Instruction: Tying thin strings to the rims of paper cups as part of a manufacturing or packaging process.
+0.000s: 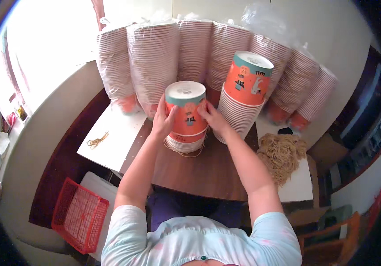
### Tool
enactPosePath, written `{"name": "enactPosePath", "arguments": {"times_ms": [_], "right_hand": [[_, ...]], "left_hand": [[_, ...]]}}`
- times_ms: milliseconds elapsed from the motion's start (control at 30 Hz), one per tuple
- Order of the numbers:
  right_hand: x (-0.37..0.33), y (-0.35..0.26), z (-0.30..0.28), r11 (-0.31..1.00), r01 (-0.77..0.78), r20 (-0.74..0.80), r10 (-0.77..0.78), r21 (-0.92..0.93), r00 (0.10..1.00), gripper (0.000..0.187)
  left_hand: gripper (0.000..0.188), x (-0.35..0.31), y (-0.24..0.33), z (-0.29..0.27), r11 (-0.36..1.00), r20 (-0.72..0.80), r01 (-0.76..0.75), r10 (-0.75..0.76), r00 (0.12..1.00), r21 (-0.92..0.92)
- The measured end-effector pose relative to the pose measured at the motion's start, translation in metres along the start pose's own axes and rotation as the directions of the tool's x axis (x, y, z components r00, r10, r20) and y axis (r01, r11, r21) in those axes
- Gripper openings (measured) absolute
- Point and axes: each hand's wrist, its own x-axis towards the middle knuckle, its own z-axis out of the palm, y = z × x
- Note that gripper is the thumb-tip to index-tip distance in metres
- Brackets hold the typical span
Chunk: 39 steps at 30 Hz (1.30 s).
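Upside down in front of me stands an orange paper bucket (185, 116) with a teal band and a white base, on top of a short nested stack (183, 145) of the same kind. My left hand (163, 120) is wrapped against its left side, thumb forward. On the opposite side my right hand (211, 116) has its fingers bent together at the upper wall; whether they pinch a cord there is too small to tell. A thin tan cord (191, 155) hangs looped around the lower rims. Close to my right hand rises a taller stack of upturned buckets (249, 84).
Several plastic-wrapped bucket stacks (152, 62) line the back wall. A heap of tan cords (281, 153) lies on the white board at right, a small bunch (98, 140) on the left board. A red basket (81, 215) sits lower left; a wooden chair (332, 239) stands lower right.
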Motion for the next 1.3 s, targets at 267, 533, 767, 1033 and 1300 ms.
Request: {"name": "enactPosePath", "arguments": {"times_ms": [267, 533, 767, 1033, 1300], "right_hand": [[-0.065, -0.046, -0.012, 0.609, 0.115, 0.087, -0.074, -0.785, 0.993, 0.052], [-0.048, -0.165, -0.139, 0.056, -0.108, -0.117, -0.692, -0.993, 0.713, 0.054], [-0.002, -0.182, -0.142, 0.281, 0.135, -0.131, -0.754, -0.95, 0.644, 0.042], [-0.102, -0.323, -0.166, 0.417, 0.278, -0.412, -0.908, -0.865, 0.079, 0.034], [-0.216, -0.027, -0.079, 0.404, 0.305, -0.435, 0.285, 0.862, 0.854, 0.035]], "left_hand": [[0.066, -0.057, -0.017, -0.006, 0.987, 0.058, 0.04, -0.031, 0.998, -0.157], [0.091, -0.046, 0.106, 0.062, 0.867, 0.063, -0.442, 0.44, 0.896, 0.23], [0.115, 0.035, 0.095, 0.175, 0.97, -0.07, -0.212, 0.221, 0.973, 0.117], [0.096, 0.043, 0.056, 0.175, 0.967, 0.006, -0.229, 0.23, 0.973, 0.114], [0.044, -0.083, 0.148, 0.108, 0.527, 0.298, -0.823, 0.768, 0.567, 0.211]]}}
